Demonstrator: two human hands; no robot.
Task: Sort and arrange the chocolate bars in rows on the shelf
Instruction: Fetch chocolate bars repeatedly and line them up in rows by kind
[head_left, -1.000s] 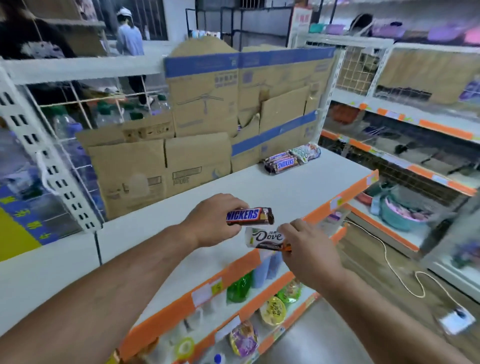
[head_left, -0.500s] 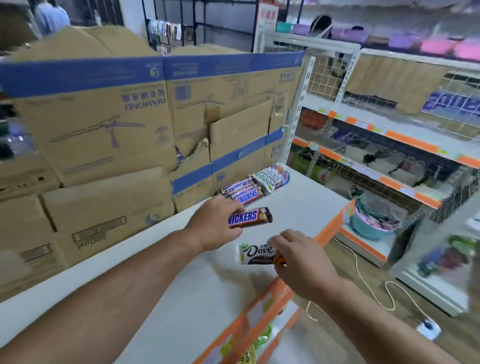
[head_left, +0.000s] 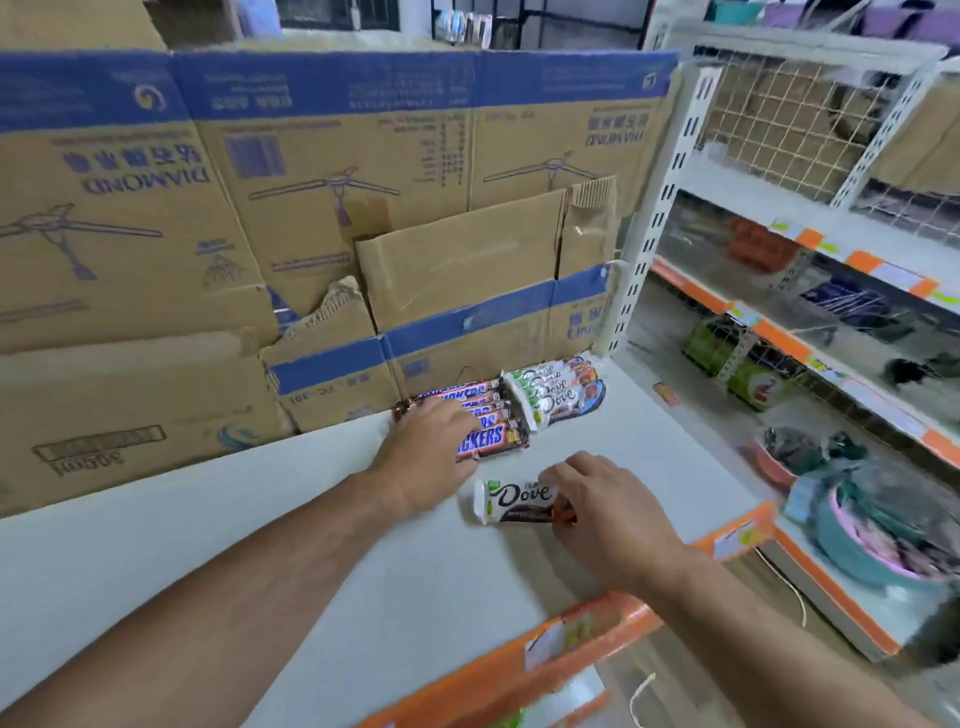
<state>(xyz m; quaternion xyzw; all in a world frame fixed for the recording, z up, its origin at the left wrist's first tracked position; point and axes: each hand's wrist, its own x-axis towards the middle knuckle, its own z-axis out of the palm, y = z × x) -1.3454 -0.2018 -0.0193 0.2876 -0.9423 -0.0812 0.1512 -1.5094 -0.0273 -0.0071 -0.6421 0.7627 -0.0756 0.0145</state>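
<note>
A row of Snickers bars (head_left: 480, 410) lies at the back of the white shelf (head_left: 363, 571), against the cardboard. To its right sits a row of Dove bars (head_left: 550, 392). My left hand (head_left: 426, 452) holds the nearest Snickers bar (head_left: 491, 440) at the front of that row, covering its left end. A single Dove bar (head_left: 511, 501) lies flat on the shelf nearer me. My right hand (head_left: 602, 506) pinches its right end.
Flattened cardboard boxes (head_left: 311, 208) form a wall behind the shelf. An orange price rail (head_left: 571, 639) edges the shelf front. To the right stands another shelving unit (head_left: 810, 260), with a teal basin (head_left: 878, 540) on a low shelf.
My left hand carried the Snickers bar back and set it at the front of the Snickers row. My right hand moved forward over the shelf with the Dove bar. The view came closer.
</note>
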